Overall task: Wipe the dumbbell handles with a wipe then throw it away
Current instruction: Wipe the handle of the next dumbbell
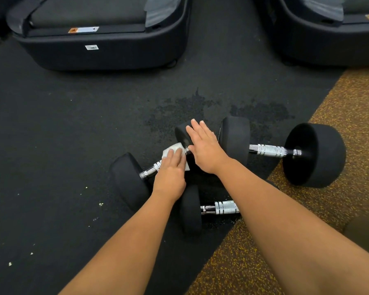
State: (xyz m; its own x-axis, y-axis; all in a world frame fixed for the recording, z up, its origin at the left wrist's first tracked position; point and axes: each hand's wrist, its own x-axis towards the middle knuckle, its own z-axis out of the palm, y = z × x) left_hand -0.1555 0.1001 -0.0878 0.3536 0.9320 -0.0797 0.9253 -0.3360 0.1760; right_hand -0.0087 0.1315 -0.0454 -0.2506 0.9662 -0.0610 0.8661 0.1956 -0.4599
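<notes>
Three black dumbbells with chrome knurled handles lie on the floor. My left hand presses a white wipe onto the handle of the left dumbbell. My right hand rests flat, fingers spread, on that dumbbell's far head. A second dumbbell lies to the right with its handle bare. A third dumbbell lies nearest me, its handle partly hidden under my right forearm.
Dark rubber flooring shows damp patches beyond the dumbbells. A yellow-speckled mat runs along the right. Two black machine bases stand at the back, one at left and one at right.
</notes>
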